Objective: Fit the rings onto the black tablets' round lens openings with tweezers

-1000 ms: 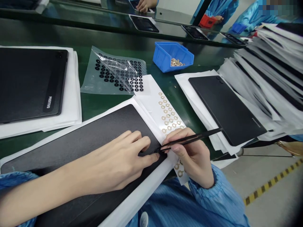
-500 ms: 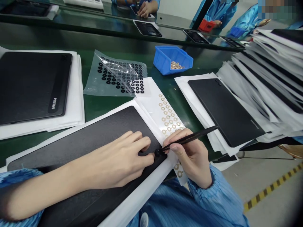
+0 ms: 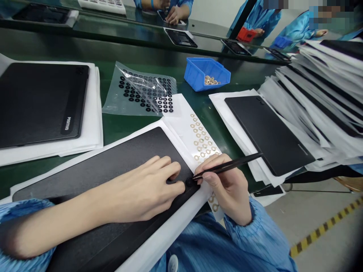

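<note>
My right hand (image 3: 227, 185) grips black tweezers (image 3: 229, 164), their tips at a small black ring (image 3: 189, 182) near the corner of a black tablet back cover (image 3: 127, 162). Across that cover lies my left hand (image 3: 153, 189), palm down, fingers curled, with the index fingertip and thumb side close to the ring. Whether the left fingers pinch anything is hidden. White foam wrap (image 3: 167, 226) lies under the cover and folds up along its near edge. Partly beneath my right hand runs a white sheet (image 3: 184, 113) carrying several gold ring stickers (image 3: 202, 140).
A clear sheet of black rings (image 3: 141, 90) lies behind, beside a blue bin (image 3: 205, 73) of small gold parts. Covers on foam stand left (image 3: 36, 102) and right (image 3: 269, 128), with a tall wrapped stack (image 3: 320, 90) farther right. Co-workers sit across the line, one hand (image 3: 173, 15) on a tablet.
The view has shifted slightly. Both hands and the tweezers stay almost in place at the black ring, which now looks flatter against the cover.
</note>
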